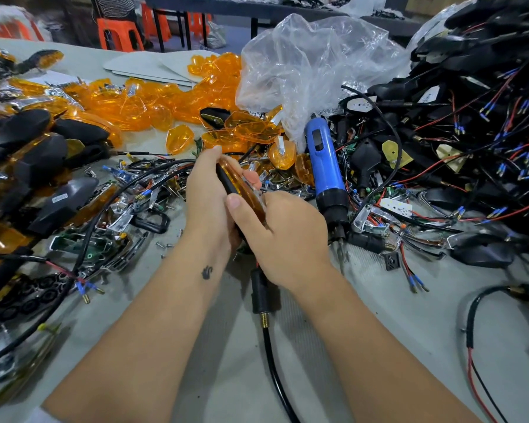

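Note:
Both hands hold one turn-signal lamp above the middle of the table: a black housing with an orange lens on top. My left hand grips it from the left, fingers wrapped round its far side. My right hand grips it from the right, with the thumb pressing on the lens edge. The lamp's black stem and cable hang down between my wrists toward the near table edge. A blue electric screwdriver lies just right of my hands, tip toward me.
Loose orange lenses are heaped behind my hands, beside a clear plastic bag. Black housings with red and black wires pile up at the right. Assembled lamps and chrome parts cover the left. Orange stools stand beyond the table.

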{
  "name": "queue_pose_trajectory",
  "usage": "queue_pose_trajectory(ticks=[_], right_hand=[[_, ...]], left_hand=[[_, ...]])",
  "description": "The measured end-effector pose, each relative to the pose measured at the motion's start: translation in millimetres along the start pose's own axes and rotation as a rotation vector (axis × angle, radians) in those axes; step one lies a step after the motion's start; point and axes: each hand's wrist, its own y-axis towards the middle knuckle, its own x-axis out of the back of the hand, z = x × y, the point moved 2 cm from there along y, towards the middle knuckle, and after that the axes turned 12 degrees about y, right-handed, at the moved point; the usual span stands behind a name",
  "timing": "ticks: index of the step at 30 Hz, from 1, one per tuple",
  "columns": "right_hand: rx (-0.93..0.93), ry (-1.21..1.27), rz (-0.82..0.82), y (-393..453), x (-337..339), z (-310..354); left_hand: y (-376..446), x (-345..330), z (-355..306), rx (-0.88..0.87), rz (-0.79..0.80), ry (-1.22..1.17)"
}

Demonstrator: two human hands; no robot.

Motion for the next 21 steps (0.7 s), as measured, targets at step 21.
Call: queue_pose_trajectory(ticks=[21], right_hand=[[-0.268, 0.817, -0.160, 9, -3, -1]], left_hand=[[1, -5, -7, -0.228, 0.085, 0.011]])
